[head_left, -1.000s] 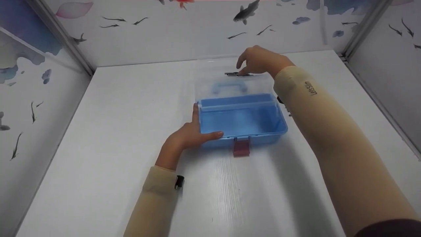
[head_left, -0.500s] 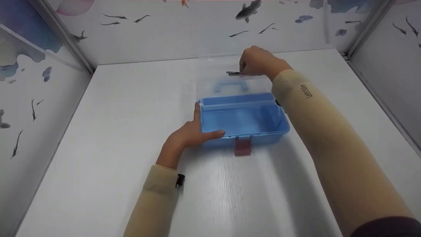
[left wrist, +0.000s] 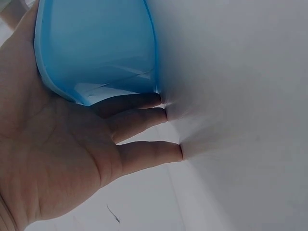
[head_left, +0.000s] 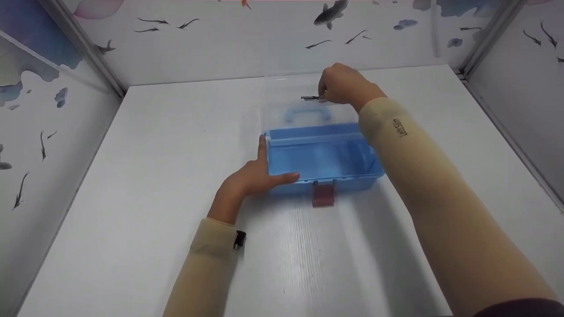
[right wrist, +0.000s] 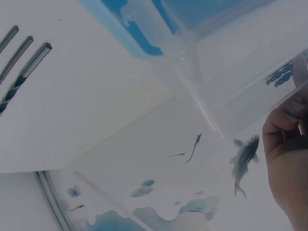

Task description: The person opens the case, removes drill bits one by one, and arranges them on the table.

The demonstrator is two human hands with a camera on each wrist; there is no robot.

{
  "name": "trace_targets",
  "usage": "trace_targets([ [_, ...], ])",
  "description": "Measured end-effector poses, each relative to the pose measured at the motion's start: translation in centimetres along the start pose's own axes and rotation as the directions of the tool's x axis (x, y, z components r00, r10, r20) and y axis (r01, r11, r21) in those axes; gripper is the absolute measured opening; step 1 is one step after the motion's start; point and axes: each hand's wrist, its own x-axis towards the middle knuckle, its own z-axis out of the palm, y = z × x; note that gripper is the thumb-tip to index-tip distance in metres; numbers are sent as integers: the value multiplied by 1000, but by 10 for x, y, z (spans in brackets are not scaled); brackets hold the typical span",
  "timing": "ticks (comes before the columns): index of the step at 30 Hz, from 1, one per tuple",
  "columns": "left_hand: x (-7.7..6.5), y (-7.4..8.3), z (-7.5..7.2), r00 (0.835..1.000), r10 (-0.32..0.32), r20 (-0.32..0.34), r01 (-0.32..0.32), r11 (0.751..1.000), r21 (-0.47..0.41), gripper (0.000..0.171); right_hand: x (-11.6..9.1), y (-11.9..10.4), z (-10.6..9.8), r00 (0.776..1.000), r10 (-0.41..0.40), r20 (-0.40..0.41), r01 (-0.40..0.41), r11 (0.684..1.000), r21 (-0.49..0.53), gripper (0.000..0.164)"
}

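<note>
A blue plastic toolbox (head_left: pixel 324 186) stands with its transparent lid (head_left: pixel 277 94) swung back. My left hand (head_left: pixel 251 178) rests at its front left corner, thumb over the front rim and fingers straight along the left side. In the left wrist view, the fingertips (left wrist: pixel 174 151) reach down to the table beside the blue wall. Over the lid, my right hand (head_left: pixel 346 86) pinches several thin drill bits (head_left: pixel 309 97), their ends pointing left. The right wrist view shows their dark spiral ends by the fingers, seen through the clear lid; their other ends are hidden.
More metal drill bits (right wrist: pixel 36 62) lie on the white table to the right of the toolbox, hidden behind the right arm in the head view. A red latch (head_left: pixel 324 195) hangs at the toolbox front. Panels with painted fish (head_left: pixel 330 15) enclose the table.
My right hand's fingers have closed down onto the drill bits at the lid, and its forearm has swung slightly left. The left hand stays in place on the toolbox.
</note>
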Motion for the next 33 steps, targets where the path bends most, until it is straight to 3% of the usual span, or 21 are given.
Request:
trace_targets([
  [4, 0, -2, 0, 1000, 1, -2, -1, 1000, 11, 145, 0, -6, 3, 1000, 12, -22, -12, 1000, -28, 24],
  [20, -2, -1, 0, 1000, -18, -1, 18, 999, 30, 144, 0, 0, 6, 999, 37, -22, -37, 999, 28, 24],
  [33, 0, -1, 0, 1000, -19, -5, 19, 999, 32, 144, -2, 2, 8, 997, 26, -71, -23, 998, 52, 23],
])
